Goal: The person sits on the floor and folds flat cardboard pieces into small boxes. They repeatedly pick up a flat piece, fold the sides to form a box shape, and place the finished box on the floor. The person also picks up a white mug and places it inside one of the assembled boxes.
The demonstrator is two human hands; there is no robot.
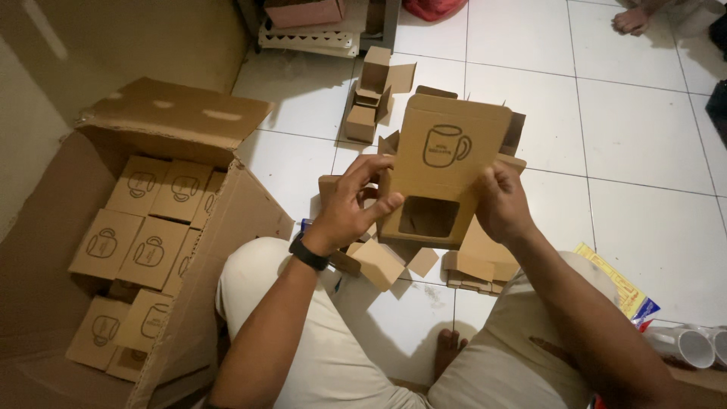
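Both hands, left hand (pixel 356 198) and right hand (pixel 500 201), clamped the small mug box (pixel 447 163), best squared firmly along its creases.

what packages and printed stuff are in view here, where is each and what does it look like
Mug box: held by left hand and right hand; brown, mug outline, window cutout.
Big carton: left, open, brown.
Packed boxes: inside the carton, same mug outline.
Plain small boxes: on floor behind.
Flat packet: right, yellow, blue edge.

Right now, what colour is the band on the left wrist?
Black: the wristband shows clearly in the head view, just below the left hand.
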